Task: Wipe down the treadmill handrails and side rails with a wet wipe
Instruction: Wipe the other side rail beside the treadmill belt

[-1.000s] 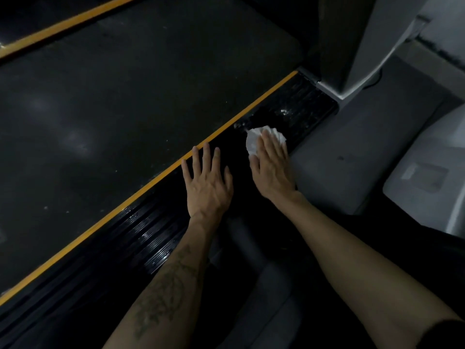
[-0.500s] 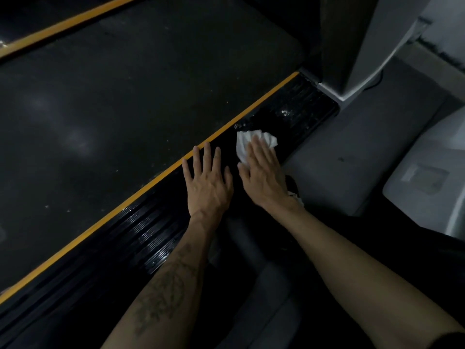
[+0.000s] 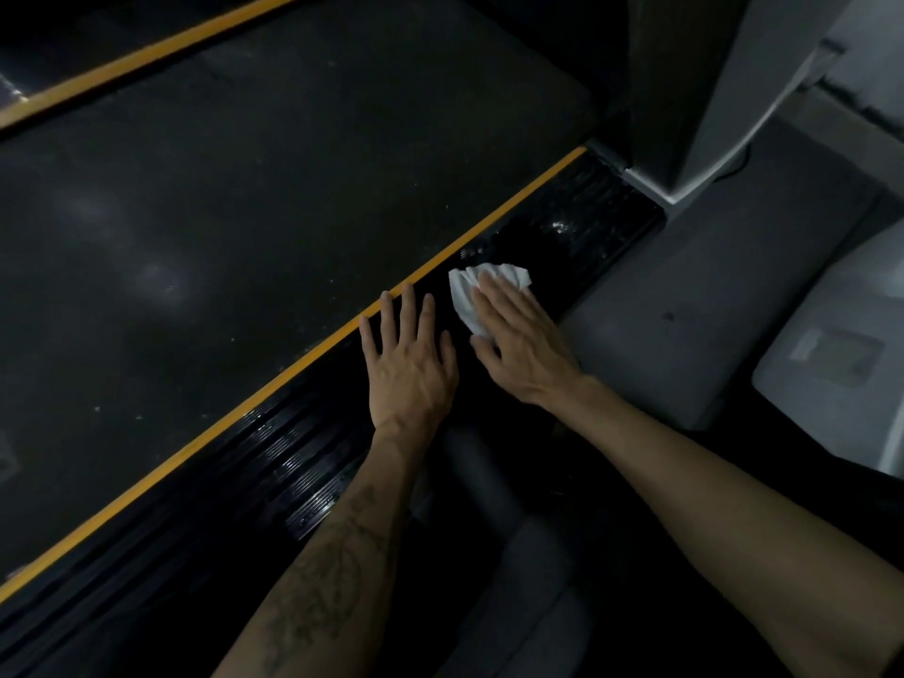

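Note:
A black ribbed side rail (image 3: 303, 462) runs diagonally along the treadmill belt (image 3: 235, 227), edged by a yellow stripe (image 3: 274, 389). My right hand (image 3: 523, 340) lies flat with straight fingers on a crumpled white wet wipe (image 3: 469, 291), pressing it against the rail. My left hand (image 3: 411, 364) rests flat on the rail just to the left of it, fingers spread, its fingertips near the yellow stripe. Wet smears shine on the rail further ahead, toward the upright.
A grey treadmill upright (image 3: 694, 90) rises at the rail's far end. A grey floor mat (image 3: 694, 315) lies to the right of the rail, with pale equipment (image 3: 831, 364) beyond it. A second yellow stripe (image 3: 146, 56) crosses the top left.
My right hand has slid the wipe along the rail toward my left hand, then slightly back out. My left hand has stayed in place.

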Demonstrator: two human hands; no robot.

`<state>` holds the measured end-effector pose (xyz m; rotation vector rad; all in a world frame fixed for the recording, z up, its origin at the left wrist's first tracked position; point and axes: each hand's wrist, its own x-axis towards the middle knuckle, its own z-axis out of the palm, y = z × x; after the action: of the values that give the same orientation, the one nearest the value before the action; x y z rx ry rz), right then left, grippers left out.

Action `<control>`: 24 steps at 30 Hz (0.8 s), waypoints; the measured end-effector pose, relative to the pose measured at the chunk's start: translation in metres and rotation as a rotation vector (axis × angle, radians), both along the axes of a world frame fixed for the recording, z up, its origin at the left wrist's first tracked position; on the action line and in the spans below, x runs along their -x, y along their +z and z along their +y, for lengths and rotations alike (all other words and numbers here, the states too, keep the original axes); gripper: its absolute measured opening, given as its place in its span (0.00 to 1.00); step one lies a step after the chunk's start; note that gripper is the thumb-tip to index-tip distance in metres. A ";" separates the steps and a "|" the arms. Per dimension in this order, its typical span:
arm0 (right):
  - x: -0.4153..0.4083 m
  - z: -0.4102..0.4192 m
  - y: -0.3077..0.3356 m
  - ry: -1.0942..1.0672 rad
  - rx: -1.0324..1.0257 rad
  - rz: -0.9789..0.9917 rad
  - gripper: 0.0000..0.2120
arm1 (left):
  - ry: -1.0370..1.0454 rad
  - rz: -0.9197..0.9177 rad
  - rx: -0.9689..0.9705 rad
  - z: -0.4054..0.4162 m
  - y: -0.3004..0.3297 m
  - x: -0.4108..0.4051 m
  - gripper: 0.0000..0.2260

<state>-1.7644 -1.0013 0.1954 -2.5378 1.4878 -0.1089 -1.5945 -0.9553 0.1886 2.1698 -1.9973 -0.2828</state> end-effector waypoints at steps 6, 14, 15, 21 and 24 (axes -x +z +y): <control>-0.007 -0.030 0.010 -0.219 -0.027 0.043 0.39 | 0.001 -0.002 0.000 0.000 0.001 0.000 0.28; 0.007 -0.023 0.008 -0.037 0.033 0.056 0.34 | 0.003 0.007 0.027 -0.001 -0.002 -0.001 0.28; 0.008 -0.031 0.009 -0.095 0.011 0.066 0.36 | 0.007 0.006 0.026 0.000 -0.002 0.000 0.28; -0.016 0.001 0.001 -0.024 0.086 -0.030 0.30 | -0.012 -0.004 0.011 0.000 -0.002 0.000 0.28; -0.003 -0.008 0.005 0.082 0.075 0.006 0.28 | -0.003 -0.001 0.022 -0.001 -0.003 0.000 0.28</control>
<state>-1.7615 -1.0096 0.2005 -2.6560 1.4046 -0.1480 -1.5941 -0.9565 0.1852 2.1543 -1.9948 -0.2594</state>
